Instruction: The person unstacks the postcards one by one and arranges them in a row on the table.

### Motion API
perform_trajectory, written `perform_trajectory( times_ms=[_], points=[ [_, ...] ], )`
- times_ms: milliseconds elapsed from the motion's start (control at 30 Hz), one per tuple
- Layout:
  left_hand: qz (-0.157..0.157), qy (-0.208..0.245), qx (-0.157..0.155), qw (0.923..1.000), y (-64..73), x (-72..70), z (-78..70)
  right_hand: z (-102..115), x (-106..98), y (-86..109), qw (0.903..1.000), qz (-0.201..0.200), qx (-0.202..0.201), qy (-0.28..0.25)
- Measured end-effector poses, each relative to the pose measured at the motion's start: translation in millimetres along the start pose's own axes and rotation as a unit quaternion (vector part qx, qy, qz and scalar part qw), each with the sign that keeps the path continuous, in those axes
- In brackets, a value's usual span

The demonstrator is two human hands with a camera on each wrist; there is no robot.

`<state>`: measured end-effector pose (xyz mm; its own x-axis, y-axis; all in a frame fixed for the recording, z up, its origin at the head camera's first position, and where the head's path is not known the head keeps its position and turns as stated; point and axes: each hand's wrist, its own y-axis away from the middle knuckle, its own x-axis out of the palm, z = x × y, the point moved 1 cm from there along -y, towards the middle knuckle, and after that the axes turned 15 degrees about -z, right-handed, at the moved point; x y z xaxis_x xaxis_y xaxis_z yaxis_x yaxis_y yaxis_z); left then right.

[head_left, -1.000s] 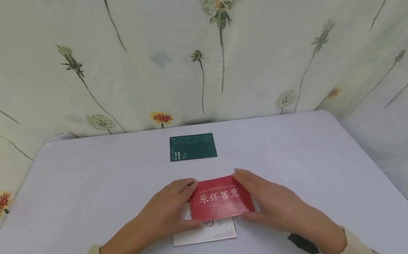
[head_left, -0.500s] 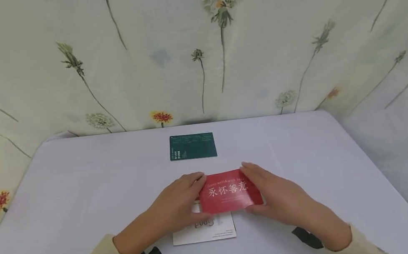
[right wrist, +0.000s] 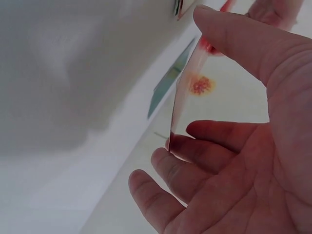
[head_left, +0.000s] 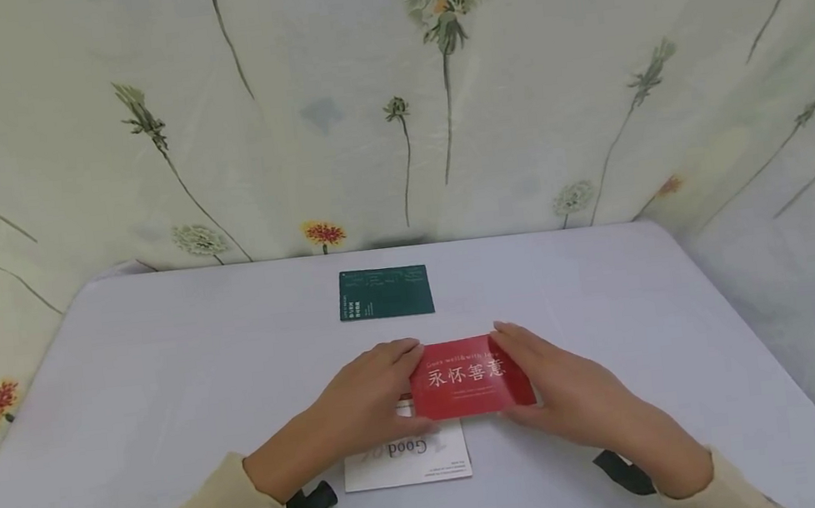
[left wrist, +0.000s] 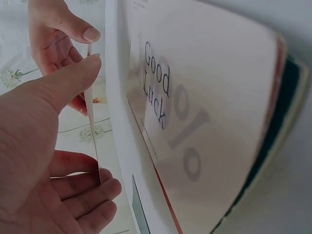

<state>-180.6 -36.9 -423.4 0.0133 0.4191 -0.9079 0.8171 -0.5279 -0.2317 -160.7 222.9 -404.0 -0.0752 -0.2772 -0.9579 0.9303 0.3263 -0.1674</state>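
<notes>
A red card with white Chinese lettering is held above the table, its printed face toward the head camera. My left hand grips its left end, thumb at the near edge and fingers at the far edge. At the other end my right hand grips it in the same way. Below and partly covered lies a white card marked "Good"; the left wrist view shows "Good Luck" on that white card, atop a stack with green edges. In the right wrist view the red card appears nearly edge-on between thumb and fingers.
A dark green card lies flat near the back of the white-covered table. Behind the table hangs a flower-printed cloth. Black wrist-camera mounts sit under both wrists.
Both hands have carried the red card to the right and slightly away from the body, uncovering more of the white card. The green card stays where it was.
</notes>
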Motion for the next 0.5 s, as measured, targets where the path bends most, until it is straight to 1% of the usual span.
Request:
perform_trajectory(
  times_ms=[133,267,500],
  points=[
    [0.004,0.003,0.000,1.0000,-4.8,1.9,-2.7,-4.3,-1.3,1.2,1.0000,0.002,0.007,0.000],
    [0.008,0.000,-0.006,0.9999,-9.0,4.0,-4.5,-7.0,-3.0,1.5,0.9999,-0.001,0.010,0.001],
    [0.006,0.000,-0.012,0.9999,-18.1,8.5,-7.3,-13.8,-4.4,-2.5,0.9998,-0.006,0.009,0.015]
  ],
)
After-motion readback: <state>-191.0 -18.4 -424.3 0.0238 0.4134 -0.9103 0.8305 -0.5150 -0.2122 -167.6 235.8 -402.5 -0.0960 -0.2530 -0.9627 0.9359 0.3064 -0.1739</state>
